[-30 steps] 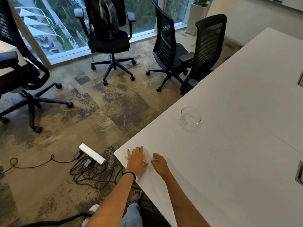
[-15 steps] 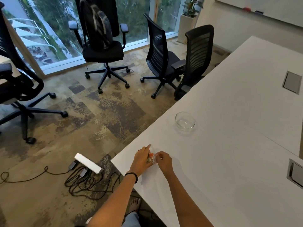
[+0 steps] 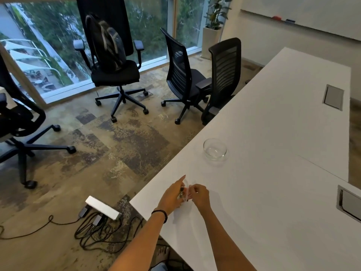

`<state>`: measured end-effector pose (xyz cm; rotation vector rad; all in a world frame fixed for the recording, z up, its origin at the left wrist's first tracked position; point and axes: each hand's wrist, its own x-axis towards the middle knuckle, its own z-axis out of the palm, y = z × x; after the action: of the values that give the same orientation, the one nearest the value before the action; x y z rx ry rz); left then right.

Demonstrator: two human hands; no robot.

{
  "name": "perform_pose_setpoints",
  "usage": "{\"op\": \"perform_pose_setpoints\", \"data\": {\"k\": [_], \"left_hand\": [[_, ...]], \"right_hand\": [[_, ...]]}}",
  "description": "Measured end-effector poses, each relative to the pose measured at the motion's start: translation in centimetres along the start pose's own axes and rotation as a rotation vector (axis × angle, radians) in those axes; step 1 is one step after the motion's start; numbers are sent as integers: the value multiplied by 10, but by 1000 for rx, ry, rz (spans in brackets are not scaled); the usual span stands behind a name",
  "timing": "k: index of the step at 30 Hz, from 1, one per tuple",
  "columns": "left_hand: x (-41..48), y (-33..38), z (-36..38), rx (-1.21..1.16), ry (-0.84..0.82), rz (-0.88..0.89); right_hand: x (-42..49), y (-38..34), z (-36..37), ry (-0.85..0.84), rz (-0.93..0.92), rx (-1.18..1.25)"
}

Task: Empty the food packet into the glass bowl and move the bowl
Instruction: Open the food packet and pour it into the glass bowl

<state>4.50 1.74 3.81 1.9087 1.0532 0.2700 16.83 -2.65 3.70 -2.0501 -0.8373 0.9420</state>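
Observation:
A small clear food packet [image 3: 184,192] with dark bits inside is pinched between my two hands just above the near left corner of the white table [image 3: 273,173]. My left hand [image 3: 172,196] grips its left side, index finger pointing up. My right hand [image 3: 199,194] pinches its right edge. The empty glass bowl [image 3: 214,149] stands upright on the table, well beyond the hands and slightly right. Most of the packet is hidden by my fingers.
Two grey cable hatches [image 3: 333,97] [image 3: 349,202] are set into the table at the right. Black office chairs [image 3: 187,79] stand along the table's left edge. A white power strip [image 3: 103,207] with tangled cables lies on the floor by the table corner.
Both hands lifted the packet off the table surface and now hold it between them. The view tilted up, showing more of the room.

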Motion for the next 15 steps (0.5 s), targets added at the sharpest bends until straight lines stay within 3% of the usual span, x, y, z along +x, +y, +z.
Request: {"op": "perform_pose_setpoints", "data": {"k": [9,15], "left_hand": [[0,4,0,-76,-18,-50],[0,3,1,2,-77,-11]], "right_hand": [[4,7,0,20,34,-64],[3,9,-5,-24,23,-38]]}}
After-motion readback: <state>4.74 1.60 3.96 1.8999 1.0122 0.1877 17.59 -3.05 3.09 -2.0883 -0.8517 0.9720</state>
